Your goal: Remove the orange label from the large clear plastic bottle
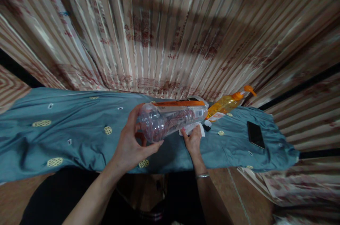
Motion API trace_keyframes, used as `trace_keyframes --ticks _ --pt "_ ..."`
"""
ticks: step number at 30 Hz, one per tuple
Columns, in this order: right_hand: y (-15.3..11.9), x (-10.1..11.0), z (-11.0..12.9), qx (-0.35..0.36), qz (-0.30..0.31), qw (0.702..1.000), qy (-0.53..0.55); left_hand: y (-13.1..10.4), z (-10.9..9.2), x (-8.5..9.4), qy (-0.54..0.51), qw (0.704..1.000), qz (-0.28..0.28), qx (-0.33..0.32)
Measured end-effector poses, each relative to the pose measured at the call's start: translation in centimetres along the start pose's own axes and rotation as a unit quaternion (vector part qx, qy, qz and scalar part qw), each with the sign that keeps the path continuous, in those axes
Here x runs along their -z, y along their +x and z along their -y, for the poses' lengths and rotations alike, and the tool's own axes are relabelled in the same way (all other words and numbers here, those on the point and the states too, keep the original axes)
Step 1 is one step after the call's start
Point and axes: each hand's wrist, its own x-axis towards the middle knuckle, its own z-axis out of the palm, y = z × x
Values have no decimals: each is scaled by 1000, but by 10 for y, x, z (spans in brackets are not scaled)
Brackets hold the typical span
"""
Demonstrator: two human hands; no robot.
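While the clear bottle (176, 117) is held on its side above the middle of the table (87, 140), between far and near edges, the work looks partway along: bottle and paper are both in hand, neither yet put down. The left hand (130, 145) has its grip spread wide, fingers and thumb curled round the bottle's left end; the right hand's (193, 142) grip pinches the white paper (189, 128) just below, though whether paper and bottle touch I cannot tell.
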Motion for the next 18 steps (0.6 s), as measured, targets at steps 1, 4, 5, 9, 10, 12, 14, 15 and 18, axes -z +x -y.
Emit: trace_keyframes --ticks 1,4,5,9,10,12,14,15,18 --pt "0 -1 -1 0 -4 1000 0 0 0 0 3 1000 3 1" --pt "-2 -3 -4 -5 -7 1000 -2 0 0 0 6 1000 0 -3" --pt "-2 -4 -5 -8 -4 1000 -1 0 0 1 5 1000 -4 -6" --pt "-3 -6 -9 -18 6 1000 10 0 -1 1 10 1000 -2 2" --pt "-4 -7 -9 -19 6 1000 11 0 -1 0 11 1000 -1 5" --pt "-4 -7 -10 -20 3 1000 11 0 -3 0 9 1000 -3 10" --pt "-4 -7 -9 -20 2 1000 6 0 -5 -2 0 1000 -13 11" --pt "-4 -6 -9 -19 3 1000 3 0 -6 -2 -4 1000 -18 10" --pt "-3 -5 -8 -8 7 1000 -5 1 -8 -4 -6 1000 -29 0"
